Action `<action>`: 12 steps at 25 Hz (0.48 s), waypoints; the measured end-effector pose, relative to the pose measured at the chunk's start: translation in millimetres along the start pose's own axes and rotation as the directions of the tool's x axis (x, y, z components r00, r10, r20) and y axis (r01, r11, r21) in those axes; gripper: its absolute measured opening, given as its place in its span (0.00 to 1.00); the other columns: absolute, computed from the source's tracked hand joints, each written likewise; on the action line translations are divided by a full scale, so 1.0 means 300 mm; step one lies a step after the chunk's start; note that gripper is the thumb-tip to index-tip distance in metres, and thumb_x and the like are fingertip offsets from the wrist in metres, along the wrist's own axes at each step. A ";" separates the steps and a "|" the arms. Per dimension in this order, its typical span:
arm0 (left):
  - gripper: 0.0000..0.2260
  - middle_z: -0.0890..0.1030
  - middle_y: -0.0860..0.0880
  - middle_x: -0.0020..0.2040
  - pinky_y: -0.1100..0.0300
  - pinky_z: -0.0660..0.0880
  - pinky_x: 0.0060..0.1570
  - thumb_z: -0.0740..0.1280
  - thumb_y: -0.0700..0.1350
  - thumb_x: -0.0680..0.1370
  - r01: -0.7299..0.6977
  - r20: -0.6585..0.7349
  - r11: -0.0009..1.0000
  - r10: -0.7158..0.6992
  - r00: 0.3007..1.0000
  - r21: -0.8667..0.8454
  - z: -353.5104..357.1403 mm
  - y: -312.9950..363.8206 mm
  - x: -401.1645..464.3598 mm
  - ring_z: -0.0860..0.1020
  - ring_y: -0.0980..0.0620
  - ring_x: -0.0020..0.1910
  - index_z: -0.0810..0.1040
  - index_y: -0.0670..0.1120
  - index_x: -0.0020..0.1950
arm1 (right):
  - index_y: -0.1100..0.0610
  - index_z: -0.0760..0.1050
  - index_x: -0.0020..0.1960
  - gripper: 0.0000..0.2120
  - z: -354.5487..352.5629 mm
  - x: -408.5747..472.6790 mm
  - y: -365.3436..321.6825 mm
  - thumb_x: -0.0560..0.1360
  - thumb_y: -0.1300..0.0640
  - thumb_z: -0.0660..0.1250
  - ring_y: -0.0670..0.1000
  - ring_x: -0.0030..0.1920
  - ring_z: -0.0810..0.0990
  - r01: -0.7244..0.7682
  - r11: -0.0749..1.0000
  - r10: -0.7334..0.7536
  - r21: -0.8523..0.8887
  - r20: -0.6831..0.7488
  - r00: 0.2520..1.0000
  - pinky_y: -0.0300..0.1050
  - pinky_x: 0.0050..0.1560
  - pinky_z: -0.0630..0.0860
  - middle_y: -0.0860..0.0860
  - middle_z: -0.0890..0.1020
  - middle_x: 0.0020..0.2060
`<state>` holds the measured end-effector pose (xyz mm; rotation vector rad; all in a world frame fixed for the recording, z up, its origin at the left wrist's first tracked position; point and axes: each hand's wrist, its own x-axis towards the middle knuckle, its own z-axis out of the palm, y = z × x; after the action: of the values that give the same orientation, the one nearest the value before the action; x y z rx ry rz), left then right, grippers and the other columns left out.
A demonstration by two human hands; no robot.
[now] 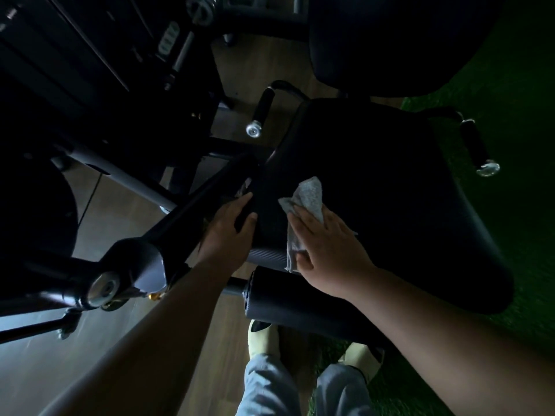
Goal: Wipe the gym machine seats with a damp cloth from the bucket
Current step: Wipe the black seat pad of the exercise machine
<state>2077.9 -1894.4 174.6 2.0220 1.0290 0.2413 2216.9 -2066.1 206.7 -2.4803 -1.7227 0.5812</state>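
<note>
Right hand (326,250) fingers flat, pressing grey cloth (303,211) on black seat (390,190); left hand (228,232) gripping seat edge

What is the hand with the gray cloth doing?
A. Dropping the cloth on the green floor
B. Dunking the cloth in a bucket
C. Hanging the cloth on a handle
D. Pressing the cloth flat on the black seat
D: the right hand lies spread over the gray cloth, pressing it flat against the black seat, while the left hand grips the seat's edge. No bucket shows in the view.
</note>
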 end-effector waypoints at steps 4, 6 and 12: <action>0.24 0.67 0.48 0.75 0.51 0.62 0.67 0.60 0.58 0.78 -0.301 -0.016 0.880 0.330 0.944 0.367 0.007 0.102 -0.028 0.66 0.49 0.72 0.68 0.52 0.73 | 0.39 0.43 0.79 0.48 -0.067 0.033 0.031 0.72 0.49 0.73 0.40 0.77 0.45 0.053 0.886 -0.036 0.460 -0.046 0.998 0.41 0.66 0.65 0.33 0.32 0.75; 0.25 0.64 0.47 0.77 0.51 0.59 0.66 0.62 0.56 0.78 -0.394 0.062 0.813 0.409 0.910 0.429 0.040 0.168 -0.043 0.64 0.47 0.72 0.66 0.53 0.75 | 0.30 0.38 0.76 0.50 -0.092 -0.013 0.084 0.69 0.44 0.72 0.26 0.70 0.37 0.030 0.821 0.002 0.570 -0.056 0.998 0.31 0.60 0.61 0.32 0.31 0.74; 0.27 0.59 0.46 0.79 0.49 0.53 0.73 0.54 0.60 0.79 -0.458 0.262 0.741 0.376 0.889 0.492 0.231 0.327 -0.041 0.58 0.47 0.77 0.62 0.52 0.77 | 0.48 0.52 0.80 0.29 -0.082 -0.071 0.353 0.81 0.47 0.55 0.45 0.78 0.50 -0.304 0.862 0.346 0.406 -0.031 0.938 0.50 0.76 0.57 0.47 0.51 0.80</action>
<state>2161.3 -1975.6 206.7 2.7452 0.5610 0.0242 2313.1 -2120.9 207.0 -2.4547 -1.0217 0.7274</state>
